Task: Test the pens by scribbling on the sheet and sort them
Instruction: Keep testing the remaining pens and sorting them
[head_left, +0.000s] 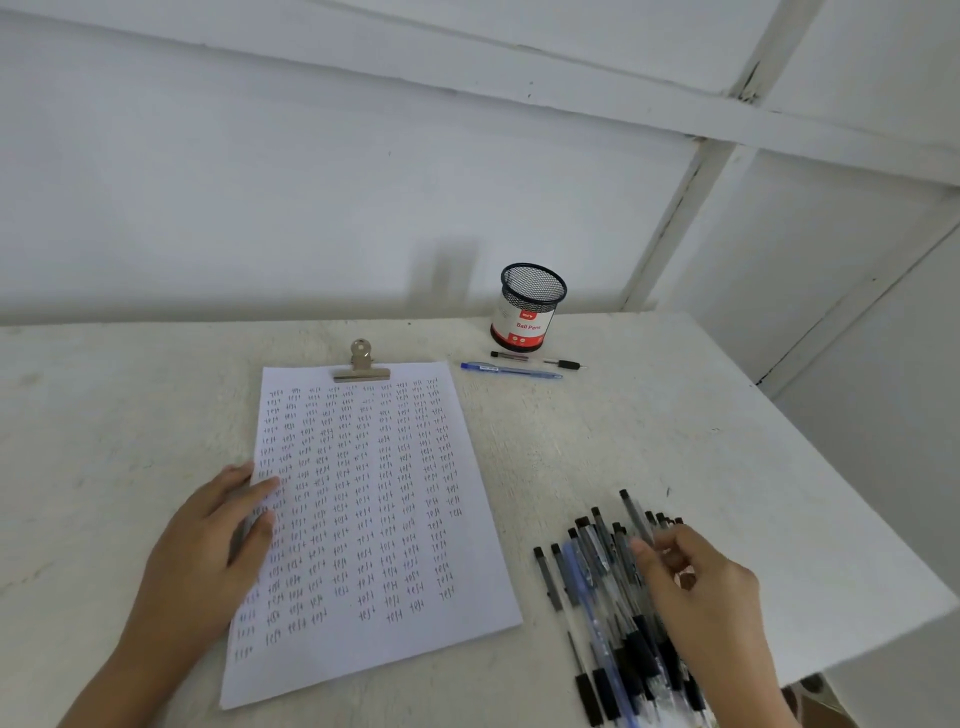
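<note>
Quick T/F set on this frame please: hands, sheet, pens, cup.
1. The left hand rests on the left edge of the sheet. True.
2. The right hand is writing on the sheet. False: it is at the pen pile, to the right of the sheet.
3. The mesh cup is packed with pens. False: no pens stick out of it.
4. A blue pen and a black pen lie on the table just in front of the cup. True.
5. The metal clip grips the sheet's near edge. False: it sits on the far edge, away from the person.
</note>
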